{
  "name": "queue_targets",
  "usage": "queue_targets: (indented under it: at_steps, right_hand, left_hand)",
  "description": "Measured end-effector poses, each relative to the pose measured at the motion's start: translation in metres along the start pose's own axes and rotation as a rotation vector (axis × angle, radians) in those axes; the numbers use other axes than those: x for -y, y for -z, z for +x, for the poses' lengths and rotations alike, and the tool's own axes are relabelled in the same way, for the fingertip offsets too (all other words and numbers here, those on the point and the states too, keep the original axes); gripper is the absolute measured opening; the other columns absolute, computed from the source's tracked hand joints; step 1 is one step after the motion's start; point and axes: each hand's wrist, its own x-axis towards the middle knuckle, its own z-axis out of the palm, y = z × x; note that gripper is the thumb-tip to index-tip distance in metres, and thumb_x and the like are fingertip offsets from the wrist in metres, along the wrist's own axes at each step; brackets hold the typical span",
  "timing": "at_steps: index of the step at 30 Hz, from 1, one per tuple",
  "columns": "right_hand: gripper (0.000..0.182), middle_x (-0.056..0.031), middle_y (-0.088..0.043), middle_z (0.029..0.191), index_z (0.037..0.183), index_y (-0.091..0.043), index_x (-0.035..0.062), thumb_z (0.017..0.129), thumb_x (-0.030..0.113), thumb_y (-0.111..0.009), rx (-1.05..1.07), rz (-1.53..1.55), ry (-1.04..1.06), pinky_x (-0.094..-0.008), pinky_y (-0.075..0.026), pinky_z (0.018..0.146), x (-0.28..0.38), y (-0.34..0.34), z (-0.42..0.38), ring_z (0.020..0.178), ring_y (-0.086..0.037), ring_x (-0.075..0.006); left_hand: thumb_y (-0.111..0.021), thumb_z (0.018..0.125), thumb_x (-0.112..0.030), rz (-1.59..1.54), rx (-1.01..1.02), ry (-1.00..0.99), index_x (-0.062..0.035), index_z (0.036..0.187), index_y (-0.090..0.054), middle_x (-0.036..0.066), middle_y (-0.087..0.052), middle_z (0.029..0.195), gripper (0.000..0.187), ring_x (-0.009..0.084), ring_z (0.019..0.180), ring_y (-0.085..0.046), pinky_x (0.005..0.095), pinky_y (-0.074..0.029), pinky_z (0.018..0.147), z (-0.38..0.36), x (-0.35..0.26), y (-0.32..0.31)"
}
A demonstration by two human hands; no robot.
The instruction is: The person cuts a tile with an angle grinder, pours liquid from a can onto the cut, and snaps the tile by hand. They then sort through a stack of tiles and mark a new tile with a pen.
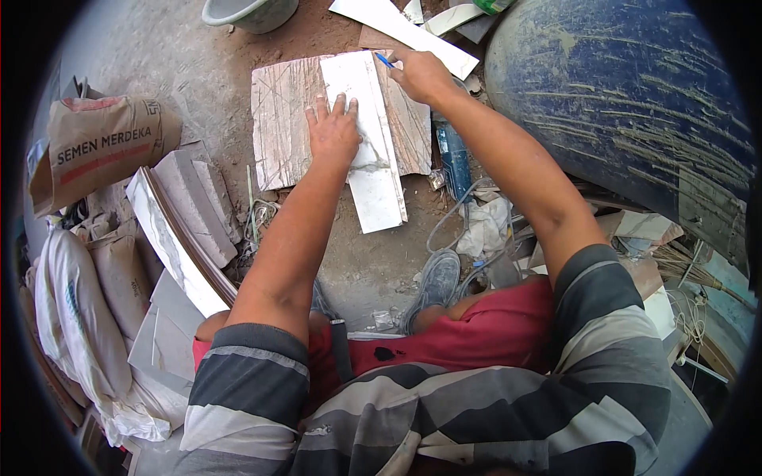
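Note:
My left hand [333,131] lies flat with fingers spread on a white marble-patterned tile strip [373,208]. A second narrow strip of tile [382,119] runs lengthwise along its right side. Both rest on a scored, reddish-streaked slab [278,119], and their near end sticks out past its edge. At the far right end of the strips, my right hand [421,75] pinches a blue pen [384,60], its tip pointing left right at the tile's corner. Beside the slab on the right sits a teal power tool [452,155] with a grey cable.
A brown cement bag [111,147] and stacked tile pieces [178,246] stand on the left, with white sacks [75,301] nearer. A large dusty blue drum [619,95] fills the right. Tile offcuts [409,32] and a grey basin [252,14] lie at the back.

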Motion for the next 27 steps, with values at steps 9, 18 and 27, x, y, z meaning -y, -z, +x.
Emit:
queue_targets:
  at_steps: [9, 18, 27]
  right_hand:
    - [0.027, -0.0207, -0.07, 0.114, 0.108, -0.074, 0.0094, 0.091, 0.015, -0.054, 0.022, 0.007, -0.194, -0.0467, -0.054, 0.093, 0.025, -0.037, 0.044, 0.109, -0.066, -0.0369]
    - [0.026, -0.0208, -0.069, 0.117, 0.109, -0.073, 0.0057, 0.09, 0.017, -0.059, 0.09, -0.037, -0.214, -0.0459, -0.054, 0.093, 0.029, -0.043, 0.052, 0.111, -0.066, -0.0357]
    - [0.022, -0.0244, -0.071, 0.099, 0.102, -0.07, 0.0038, 0.089, 0.015, -0.056, 0.231, -0.079, -0.109, -0.05, -0.055, 0.086, 0.034, -0.045, -0.075, 0.097, -0.069, -0.041]
  left_hand:
    - [-0.076, 0.083, -0.03, 0.022, -0.039, 0.017, -0.0228, 0.151, -0.043, 0.003, -0.038, 0.158, 0.076, 0.0362, 0.147, -0.03, 0.0554, -0.024, 0.119, 0.005, 0.001, -0.017]
    - [-0.044, 0.099, -0.017, -0.039, -0.041, 0.011, -0.024, 0.15, -0.046, 0.002, -0.038, 0.159, 0.052, 0.0357, 0.148, -0.028, 0.0563, -0.02, 0.119, 0.003, 0.004, -0.017]
    - [-0.047, 0.097, -0.017, -0.008, -0.052, -0.01, -0.0256, 0.15, -0.046, 0.001, -0.037, 0.16, 0.055, 0.0354, 0.148, -0.028, 0.0564, -0.021, 0.119, 0.003, 0.007, -0.019]
